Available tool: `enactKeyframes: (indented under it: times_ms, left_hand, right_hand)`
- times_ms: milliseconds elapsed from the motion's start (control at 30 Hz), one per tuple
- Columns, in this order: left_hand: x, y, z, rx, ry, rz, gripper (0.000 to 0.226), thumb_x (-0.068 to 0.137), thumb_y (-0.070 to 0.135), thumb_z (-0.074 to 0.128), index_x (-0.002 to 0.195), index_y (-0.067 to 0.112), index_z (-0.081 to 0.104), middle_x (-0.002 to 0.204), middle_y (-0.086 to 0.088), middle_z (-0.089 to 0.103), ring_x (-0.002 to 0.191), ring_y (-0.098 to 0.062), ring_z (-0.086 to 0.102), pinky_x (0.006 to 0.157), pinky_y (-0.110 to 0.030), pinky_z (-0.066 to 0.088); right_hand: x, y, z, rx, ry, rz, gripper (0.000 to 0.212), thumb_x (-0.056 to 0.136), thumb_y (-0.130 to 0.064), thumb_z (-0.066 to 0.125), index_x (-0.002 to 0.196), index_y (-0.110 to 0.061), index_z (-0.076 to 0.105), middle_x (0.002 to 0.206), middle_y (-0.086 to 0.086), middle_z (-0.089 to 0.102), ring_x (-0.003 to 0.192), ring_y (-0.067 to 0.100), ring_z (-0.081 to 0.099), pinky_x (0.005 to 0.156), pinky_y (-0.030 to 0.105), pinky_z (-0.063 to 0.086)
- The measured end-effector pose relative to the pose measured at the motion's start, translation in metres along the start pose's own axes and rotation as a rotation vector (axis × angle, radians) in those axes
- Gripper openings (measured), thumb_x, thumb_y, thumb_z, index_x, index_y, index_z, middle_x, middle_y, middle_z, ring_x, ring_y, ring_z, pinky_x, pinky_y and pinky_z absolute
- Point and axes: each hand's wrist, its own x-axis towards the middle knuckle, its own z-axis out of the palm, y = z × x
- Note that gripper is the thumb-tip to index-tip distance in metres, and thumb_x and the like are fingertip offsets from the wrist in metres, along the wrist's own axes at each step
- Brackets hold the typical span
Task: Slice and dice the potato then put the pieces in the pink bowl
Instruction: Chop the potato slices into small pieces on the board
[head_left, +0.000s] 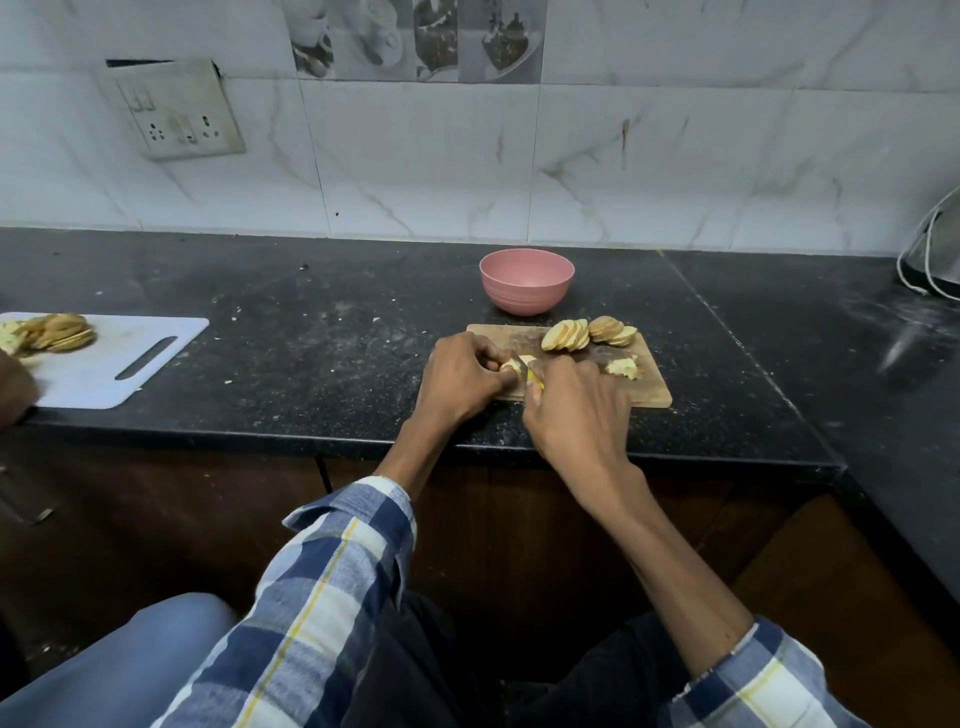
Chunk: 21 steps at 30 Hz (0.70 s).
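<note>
Our left hand (462, 376) pinches potato slices (514, 364) right against the knife (532, 382) gripped by our right hand (576, 410); fingertips that near could get nicked.

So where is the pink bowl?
In the head view the pink bowl sits on the black counter near the tiled wall, just behind the wooden cutting board with its potato slices.
</note>
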Motion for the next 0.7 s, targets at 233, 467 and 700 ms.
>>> enactKeyframes:
  times_ms: [233, 467, 700]
  left_hand:
    - [0.003, -0.004, 0.002, -0.021, -0.021, -0.031, 0.009, 0.073, 0.025, 0.084, 0.072, 0.029, 0.075, 0.063, 0.010, 0.071, 0.061, -0.004, 0.068, 0.063, -0.029, 0.056]
    - [0.002, -0.002, 0.001, -0.021, -0.028, -0.029, 0.019, 0.075, 0.021, 0.084, 0.067, 0.034, 0.071, 0.057, 0.012, 0.068, 0.054, 0.001, 0.060, 0.058, -0.023, 0.048]
    - [0.003, -0.003, 0.001, -0.005, -0.028, -0.028, 0.017, 0.077, 0.023, 0.084, 0.070, 0.035, 0.073, 0.058, 0.014, 0.068, 0.056, 0.001, 0.062, 0.061, -0.024, 0.051]
  right_hand:
    - [0.004, -0.004, -0.001, 0.009, -0.058, -0.002, 0.020, 0.102, -0.026, 0.057, 0.117, -0.014, 0.061, 0.118, 0.012, 0.064, 0.109, 0.032, 0.061, 0.080, 0.040, 0.039]
    - [0.002, -0.003, -0.012, -0.020, -0.083, -0.010, 0.022, 0.102, -0.028, 0.059, 0.119, -0.014, 0.060, 0.115, 0.010, 0.063, 0.105, 0.030, 0.061, 0.077, 0.038, 0.037]
    - [-0.005, -0.002, -0.020, -0.050, -0.106, 0.000, 0.023, 0.101, -0.026, 0.061, 0.121, -0.015, 0.059, 0.113, 0.009, 0.062, 0.105, 0.028, 0.060, 0.077, 0.036, 0.037]
